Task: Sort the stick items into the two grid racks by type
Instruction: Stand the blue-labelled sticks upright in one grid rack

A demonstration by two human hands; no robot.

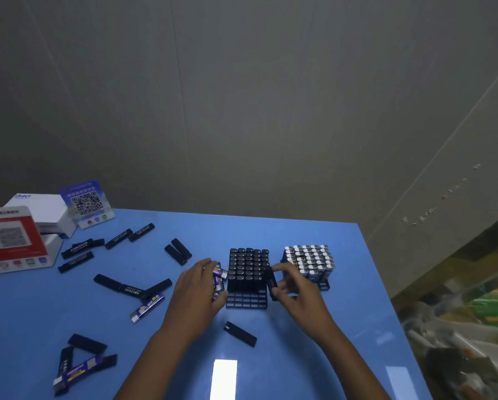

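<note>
Two black grid racks stand on the blue table (299, 356). The left rack (246, 301) holds rows of upright black sticks (247, 267), with its front rows bare. The right rack (324, 285) is packed with silver-capped blue sticks (308, 259). My right hand (296, 293) grips one black stick (271, 281) upright at the left rack's right edge. My left hand (197, 293) rests against that rack's left side and holds several blue-labelled sticks (219, 277). Loose black sticks (240, 334) and blue ones (147, 308) lie scattered across the table.
White boxes (44, 212) and two QR-code sign stands (87, 203) stand at the table's far left. A heap of sticks (81, 362) lies at the near left. The table's right edge drops to cluttered bags (472, 327). A grey wall rises behind.
</note>
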